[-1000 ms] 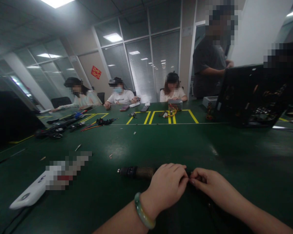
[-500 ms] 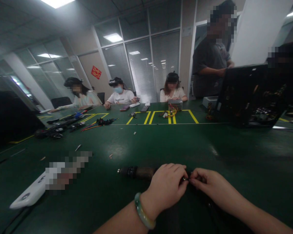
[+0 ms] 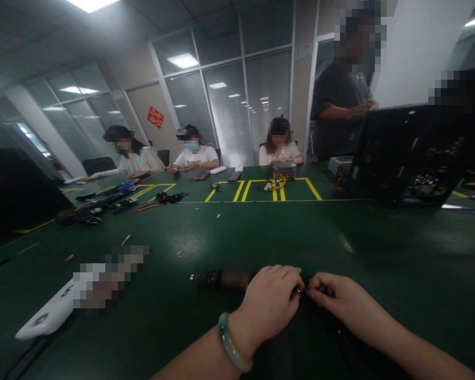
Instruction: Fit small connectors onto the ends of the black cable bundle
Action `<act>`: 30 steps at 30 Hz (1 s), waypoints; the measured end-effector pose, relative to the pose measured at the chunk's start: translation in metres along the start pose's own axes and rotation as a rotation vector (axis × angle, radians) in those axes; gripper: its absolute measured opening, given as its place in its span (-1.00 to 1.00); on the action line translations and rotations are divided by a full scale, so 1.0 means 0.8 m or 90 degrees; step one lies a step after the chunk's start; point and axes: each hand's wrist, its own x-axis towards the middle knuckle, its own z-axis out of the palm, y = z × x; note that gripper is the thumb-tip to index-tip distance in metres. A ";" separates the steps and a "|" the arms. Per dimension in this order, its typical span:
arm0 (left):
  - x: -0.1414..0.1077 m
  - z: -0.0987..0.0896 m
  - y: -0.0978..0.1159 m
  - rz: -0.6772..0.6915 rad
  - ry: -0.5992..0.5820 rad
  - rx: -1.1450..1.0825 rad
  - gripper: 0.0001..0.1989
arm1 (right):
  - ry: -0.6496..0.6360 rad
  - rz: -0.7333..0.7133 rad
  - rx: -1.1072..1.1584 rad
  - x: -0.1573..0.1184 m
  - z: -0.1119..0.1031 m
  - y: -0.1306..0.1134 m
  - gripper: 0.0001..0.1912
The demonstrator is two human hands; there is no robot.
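Note:
A dark cylindrical tool point(image 3: 231, 280) lies across the green table, with a black ringed collar and a small metal tip at its left end. My left hand point(image 3: 269, 293) is closed over its right part and hides much of it. A small shiny spot shows between the left thumb and index finger. Just to the right, my right hand point(image 3: 338, 295) is closed in a pinch beside the left fingertips. What it pinches is small, dark and hard to make out. Below the right hand runs a dark cord-like thing point(image 3: 339, 332), blurred in shadow.
A white device point(image 3: 49, 311) with a cable lies at left. Dark cables and tools point(image 3: 114, 200) sit farther back. A metal box with wires point(image 3: 284, 170) stands across the green table point(image 3: 261, 227). At right stands a black case point(image 3: 391, 153). Several people are around the table.
Both my hands stay nearly in place, with only slight finger movement. Across the table, the masked person has drawn both hands together.

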 end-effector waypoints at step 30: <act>0.000 0.000 0.000 -0.003 0.000 0.008 -0.89 | 0.001 -0.007 0.015 0.001 0.001 0.005 -0.81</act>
